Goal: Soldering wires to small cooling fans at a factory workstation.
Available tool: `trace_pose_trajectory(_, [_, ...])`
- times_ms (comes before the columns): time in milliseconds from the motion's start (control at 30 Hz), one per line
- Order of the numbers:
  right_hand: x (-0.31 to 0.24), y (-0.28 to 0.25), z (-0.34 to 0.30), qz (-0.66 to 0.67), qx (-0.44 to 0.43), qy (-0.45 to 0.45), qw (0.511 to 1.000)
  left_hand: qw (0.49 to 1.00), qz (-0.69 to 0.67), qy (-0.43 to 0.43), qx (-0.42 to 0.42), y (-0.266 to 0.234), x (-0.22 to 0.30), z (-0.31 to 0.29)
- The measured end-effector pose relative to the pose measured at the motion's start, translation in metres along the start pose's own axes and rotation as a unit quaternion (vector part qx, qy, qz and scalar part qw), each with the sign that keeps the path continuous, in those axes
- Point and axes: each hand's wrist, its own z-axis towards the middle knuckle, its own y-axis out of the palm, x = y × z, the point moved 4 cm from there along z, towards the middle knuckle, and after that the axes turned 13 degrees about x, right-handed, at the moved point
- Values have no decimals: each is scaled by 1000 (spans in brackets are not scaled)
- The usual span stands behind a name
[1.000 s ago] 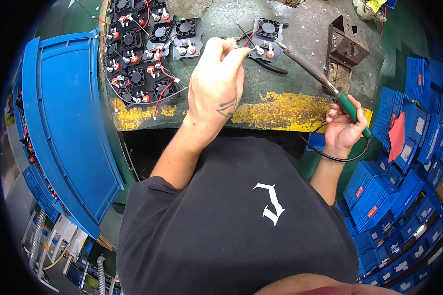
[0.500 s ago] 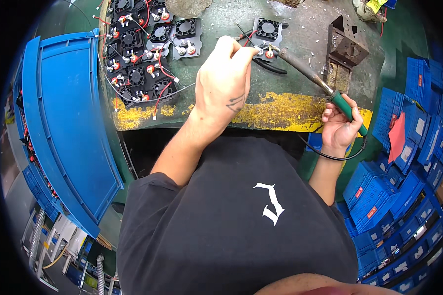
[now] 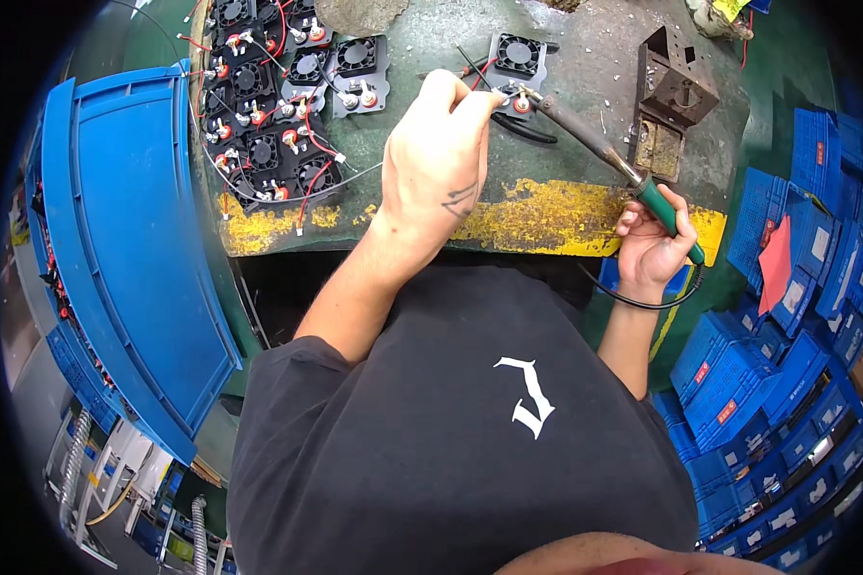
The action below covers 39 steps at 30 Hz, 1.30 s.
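Note:
My right hand (image 3: 654, 251) is closed around the green handle of a soldering iron (image 3: 585, 132). The iron's tip reaches the terminals at the lower part of a metal plate carrying a black fan (image 3: 519, 56). My left hand (image 3: 433, 153) is pinched, knuckles up, just left of that plate. A thin grey solder wire (image 3: 359, 175) runs into it from the left, and its fingertips lie close to the iron's tip. The exact contact at the terminal is too small to make out. Red and black leads lie beside the plate.
Several fan plates with red and white leads (image 3: 262, 151) crowd the bench's left side. A rusty metal iron stand (image 3: 679, 86) is at right, with a sponge tray (image 3: 660, 149) before it. Blue bins (image 3: 724, 369) are stacked right; a large blue panel (image 3: 129, 240) stands left.
The iron and my right hand have shifted slightly left, with the handle a little lower. The fan plate has moved slightly left. My left hand stays nearly still.

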Motion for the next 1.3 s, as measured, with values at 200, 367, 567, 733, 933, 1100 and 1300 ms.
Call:
trace_pose_trajectory(200, [1, -1, -1, -2, -13, -14, 1000, 1000, -3, -3, -2, 0, -1, 0])
trace_pose_trajectory(367, [0, 0, 0, 1, -15, -9, 1000, 1000, -2, -2, -3, 2, -1, -1])
trace_pose_trajectory(567, [1, -1, 0, 2, -14, -9, 1000, 1000, -7, 4, 3, 2, -2, -1])
trace_pose_trajectory(733, [2, -2, 0, 8, -14, -6, 1000, 1000, -1, -8, -6, 3, -2, 0])
trace_pose_trajectory(933, [2, -1, 0, 8, -12, -8, 1000, 1000, 7, -3, -4, 5, -3, 0])
trace_pose_trajectory(1100, [2, -1, -1, 9, -12, -8, 1000, 1000, 9, -6, -7, 6, -3, 0])
trace_pose_trajectory(1300, [2, 0, 0, 7, -14, -10, 1000, 1000, 6, -1, -6, 8, -4, 1])
